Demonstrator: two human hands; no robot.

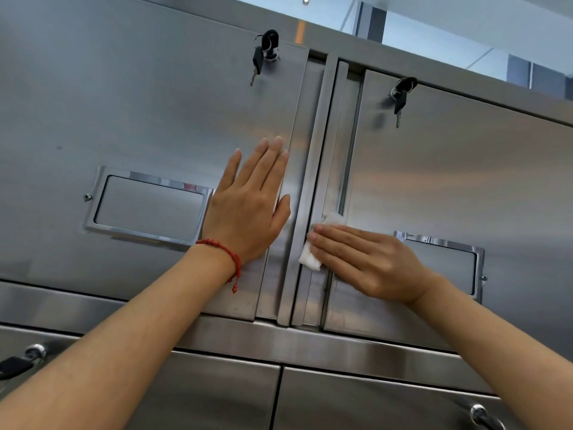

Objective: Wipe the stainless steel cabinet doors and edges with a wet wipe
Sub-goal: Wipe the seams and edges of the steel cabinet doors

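Two stainless steel cabinet doors fill the view, the left door (pixel 139 113) and the right door (pixel 465 181), meeting at a vertical centre edge (pixel 313 169). My left hand (pixel 251 209) lies flat with straight fingers against the left door beside that edge. My right hand (pixel 369 262) presses a white wet wipe (pixel 310 259) with flat fingers onto the inner edge of the right door. Most of the wipe is hidden under the fingers.
Each door carries a lock with a hanging key, the left key (pixel 263 54) and the right key (pixel 401 97), plus a framed label holder (pixel 145 206). A horizontal steel rail (pixel 279 339) runs below, with lower doors (pixel 217 398) under it.
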